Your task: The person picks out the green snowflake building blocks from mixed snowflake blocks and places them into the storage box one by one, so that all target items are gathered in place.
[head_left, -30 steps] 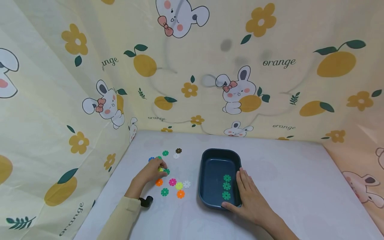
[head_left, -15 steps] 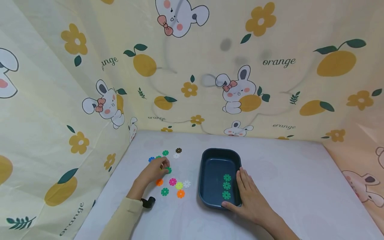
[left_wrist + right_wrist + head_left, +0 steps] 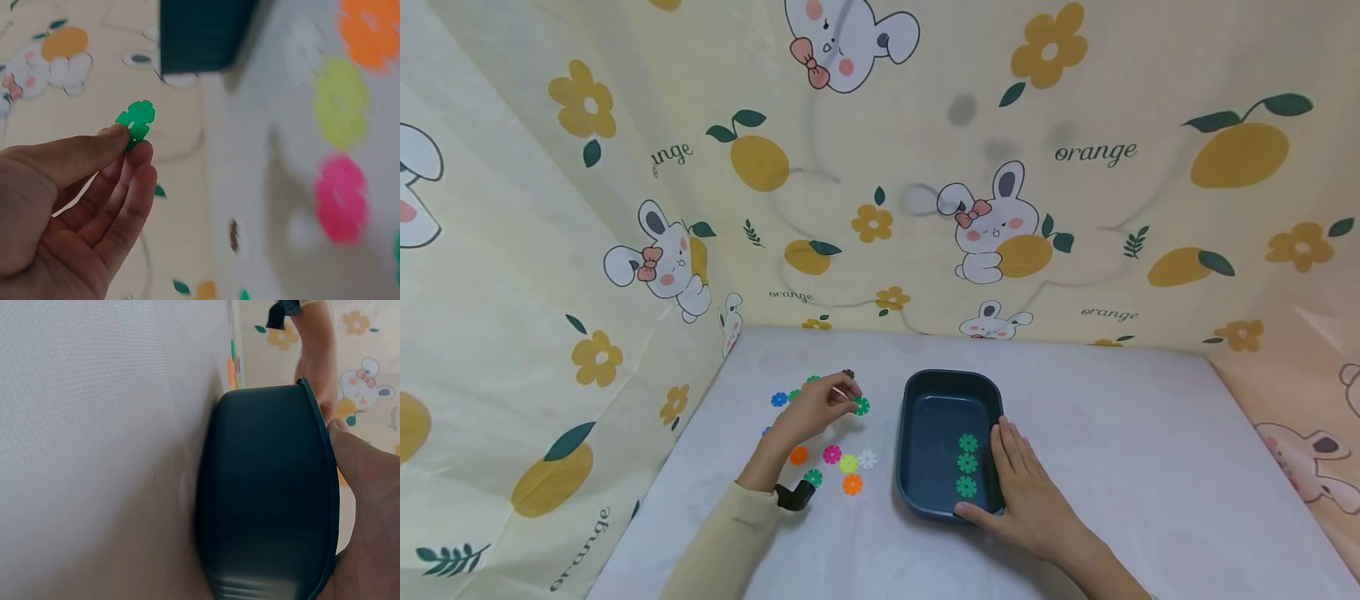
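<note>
A green snowflake building disc is pinched between the thumb and fingertips of my left hand, raised above the table left of the dark blue tray. The left wrist view shows that green disc upright at the fingertips. My right hand rests along the tray's right side with fingers straight and the thumb on the near rim. In the right wrist view the thumb lies at the rim of the tray. A column of three green discs lies flat inside the tray.
Loose discs lie left of the tray, among them a pink disc, a yellow disc, a white disc, orange discs and a blue disc. A printed cloth hangs behind the table.
My left hand has picked up the green disc from the group and moved it up and to the right, toward the tray. The right hand and tray have stayed in place.
</note>
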Demonstrator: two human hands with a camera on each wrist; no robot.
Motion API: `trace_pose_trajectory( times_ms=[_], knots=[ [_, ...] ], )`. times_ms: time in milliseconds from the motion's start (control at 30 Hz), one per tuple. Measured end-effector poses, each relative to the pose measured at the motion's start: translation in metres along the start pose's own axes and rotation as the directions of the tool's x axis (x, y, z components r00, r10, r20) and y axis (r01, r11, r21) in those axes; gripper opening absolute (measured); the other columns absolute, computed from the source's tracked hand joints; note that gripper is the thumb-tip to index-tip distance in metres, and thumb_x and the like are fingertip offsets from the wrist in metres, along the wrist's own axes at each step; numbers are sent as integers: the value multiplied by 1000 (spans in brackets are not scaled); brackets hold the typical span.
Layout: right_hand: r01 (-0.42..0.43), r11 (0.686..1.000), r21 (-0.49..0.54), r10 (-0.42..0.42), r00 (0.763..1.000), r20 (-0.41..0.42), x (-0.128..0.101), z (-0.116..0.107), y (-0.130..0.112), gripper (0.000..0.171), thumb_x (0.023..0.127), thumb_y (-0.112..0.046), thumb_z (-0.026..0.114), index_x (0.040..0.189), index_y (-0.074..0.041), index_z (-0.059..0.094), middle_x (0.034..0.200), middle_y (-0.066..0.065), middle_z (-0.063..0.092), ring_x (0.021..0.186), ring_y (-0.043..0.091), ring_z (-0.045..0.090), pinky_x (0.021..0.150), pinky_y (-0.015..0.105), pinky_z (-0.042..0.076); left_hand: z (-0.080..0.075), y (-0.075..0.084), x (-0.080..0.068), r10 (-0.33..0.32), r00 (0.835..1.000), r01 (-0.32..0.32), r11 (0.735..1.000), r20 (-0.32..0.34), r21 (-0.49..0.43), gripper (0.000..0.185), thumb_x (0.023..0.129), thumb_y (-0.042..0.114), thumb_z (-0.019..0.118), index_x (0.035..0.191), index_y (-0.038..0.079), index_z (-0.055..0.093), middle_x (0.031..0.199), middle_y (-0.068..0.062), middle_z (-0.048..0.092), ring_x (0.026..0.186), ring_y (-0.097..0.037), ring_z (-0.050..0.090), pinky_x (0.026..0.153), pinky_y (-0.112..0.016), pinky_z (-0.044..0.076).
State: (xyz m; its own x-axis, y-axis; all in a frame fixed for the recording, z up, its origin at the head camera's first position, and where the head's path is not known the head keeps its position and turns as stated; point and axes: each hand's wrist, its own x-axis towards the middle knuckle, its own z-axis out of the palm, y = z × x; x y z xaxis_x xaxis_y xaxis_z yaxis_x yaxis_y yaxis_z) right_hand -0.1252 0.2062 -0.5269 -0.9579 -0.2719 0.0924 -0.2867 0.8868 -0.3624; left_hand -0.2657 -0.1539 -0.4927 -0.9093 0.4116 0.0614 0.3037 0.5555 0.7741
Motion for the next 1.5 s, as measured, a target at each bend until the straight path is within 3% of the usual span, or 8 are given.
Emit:
trace_pose_trajectory(
  times_ms=[133, 300, 467, 633, 967, 1133, 1500],
  knots=[
    [-2, 1000, 3, 2, 1000, -3, 0, 0, 1, 128, 87, -79, 69, 167, 7, 19, 178, 23, 9, 165, 41, 10, 133, 46, 7, 7, 21, 14, 29, 999, -30, 1000, 45, 1, 11, 102, 16, 76, 113, 18, 73, 108, 5, 73, 100, -16, 70, 92, -36, 61],
    [-7, 1000, -7, 7, 1000, -2, 0, 0, 3, 129, 86, -81, 69, 167, 7, 20, 178, 24, 10, 165, 41, 11, 130, 57, 19, 20, 44, 36, 96, 987, -99, 995, 132, 18, 11, 102, 16, 76, 113, 18, 75, 107, 6, 74, 98, -14, 70, 90, -32, 60],
    [-10, 1000, -12, 10, 1000, 12, 1, 0, 3, 130, 86, -83, 67, 167, 7, 20, 178, 23, 10, 165, 41, 11, 129, 61, 21, 30, 60, 55, 145, 963, -148, 989, 226, 0, 12, 101, 15, 77, 113, 16, 76, 105, 5, 75, 93, -16, 72, 84, -28, 60],
    [-16, 1000, -16, 16, 1000, 23, 2, 0, 3, 131, 85, -85, 66, 167, 6, 20, 178, 23, 10, 165, 41, 11, 128, 62, 21, 38, 71, 75, 182, 925, -197, 980, 333, 11, 10, 101, 14, 77, 111, 14, 78, 102, 5, 75, 90, -11, 69, 84, -25, 58],
    [-13, 1000, -9, 13, 1000, 19, 2, -1, 2, 130, 86, -83, 67, 167, 7, 20, 178, 24, 10, 164, 42, 11, 128, 62, 22, 57, 89, 115, 247, 827, -302, 953, 505, 29, 12, 100, 9, 77, 112, 10, 79, 95, 4, 76, 82, -8, 68, 76, -22, 58],
    [-7, 1000, -12, 7, 1000, 16, 2, -1, 1, 130, 86, -83, 67, 167, 7, 21, 177, 24, 11, 164, 42, 12, 128, 62, 22, 70, 93, 126, 221, 797, -310, 948, 563, 66, 12, 100, 6, 76, 111, 9, 79, 94, 4, 75, 82, -7, 68, 76, -21, 58],
    [-12, 1000, 12, 12, 1000, 16, 1, -2, 1, 127, 87, -81, 68, 167, 6, 21, 178, 23, 10, 165, 40, 10, 131, 54, 16, 99, 100, 140, 131, 775, -324, 922, 618, 212, 14, 99, 1, 74, 110, 8, 78, 98, -1, 73, 82, -9, 64, 75, -18, 55]
  ],
)
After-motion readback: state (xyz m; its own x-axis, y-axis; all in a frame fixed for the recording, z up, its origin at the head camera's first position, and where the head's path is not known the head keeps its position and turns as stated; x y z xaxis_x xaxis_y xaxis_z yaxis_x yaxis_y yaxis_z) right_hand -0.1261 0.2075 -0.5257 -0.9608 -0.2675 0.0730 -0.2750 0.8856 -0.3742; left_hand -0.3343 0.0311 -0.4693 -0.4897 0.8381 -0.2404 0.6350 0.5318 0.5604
